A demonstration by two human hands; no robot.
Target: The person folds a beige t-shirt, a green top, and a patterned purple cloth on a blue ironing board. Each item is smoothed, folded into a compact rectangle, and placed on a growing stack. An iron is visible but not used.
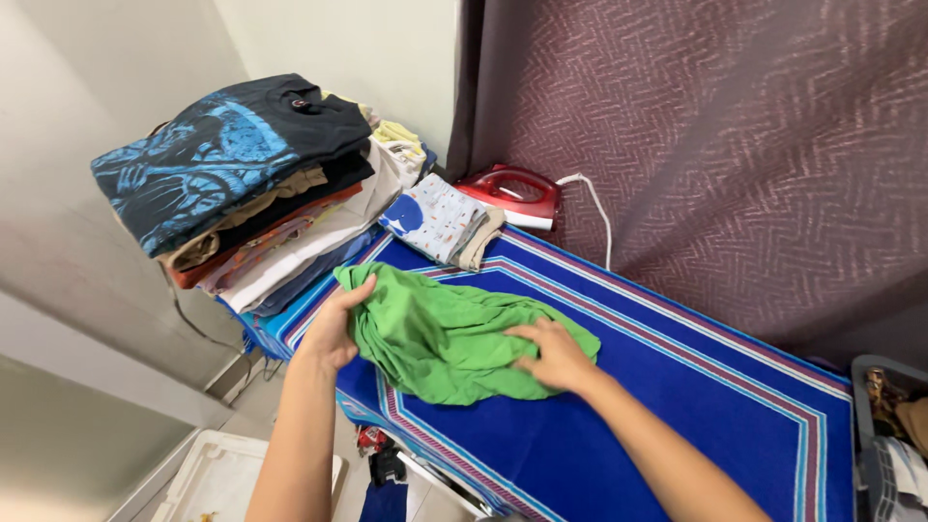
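Lying crumpled near the left end of the blue striped cloth-covered board (677, 406), the soft green cotton garment (445, 333) sits under both hands. The left hand (333, 329) has its fingers curled and pinched on the garment's far left edge, lifting a fold slightly. The right hand (556, 356) rests flat on the right side of the fabric, fingers together and pressing it down, gripping nothing.

By the look of it, the garment is light, limp and easily bunched; it should slide little on the woven cover. Hems or seams at the edges seem the best places to take hold, since the middle would only gather into wrinkles.

Far left, a tall stack of folded clothes (256, 184) topped by a dark shirt with a blue print stands beside a small folded patterned piece (440, 220). A red iron (512, 193) rests at the far edge with its white cord. What kind of garment the green one is remains hard to tell, perhaps a shirt; its underside is hidden, and a basket (889, 425) at right is cut off.
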